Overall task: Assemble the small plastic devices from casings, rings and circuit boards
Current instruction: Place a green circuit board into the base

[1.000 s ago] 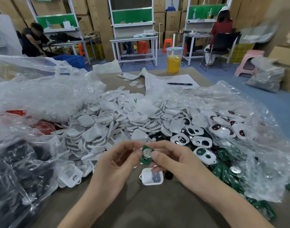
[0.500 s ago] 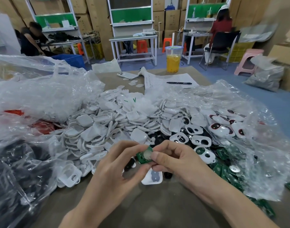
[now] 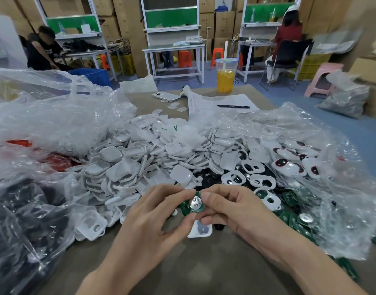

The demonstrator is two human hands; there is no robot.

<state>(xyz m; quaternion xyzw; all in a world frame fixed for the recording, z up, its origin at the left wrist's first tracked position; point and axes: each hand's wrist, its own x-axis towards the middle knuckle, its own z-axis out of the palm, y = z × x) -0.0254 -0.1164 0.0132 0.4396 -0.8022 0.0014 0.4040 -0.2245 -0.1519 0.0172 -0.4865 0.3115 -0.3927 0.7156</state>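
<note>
Over the desk (image 3: 204,265) front: green circuit board (image 3: 193,206), metal disc up, held just above an open white casing (image 3: 201,231).
Left hand (image 3: 148,222): fingers pinch the board's left edge.
Right hand (image 3: 231,207): thumb and fingers pinch its right edge.
Handling: likely light, stiff, fragile; grip the edges, not the disc.

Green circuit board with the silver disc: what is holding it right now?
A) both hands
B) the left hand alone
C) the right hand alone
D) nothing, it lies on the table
A: the left hand and the right hand both pinch the green circuit board by its edges, held above a white casing that lies on the table.
</note>
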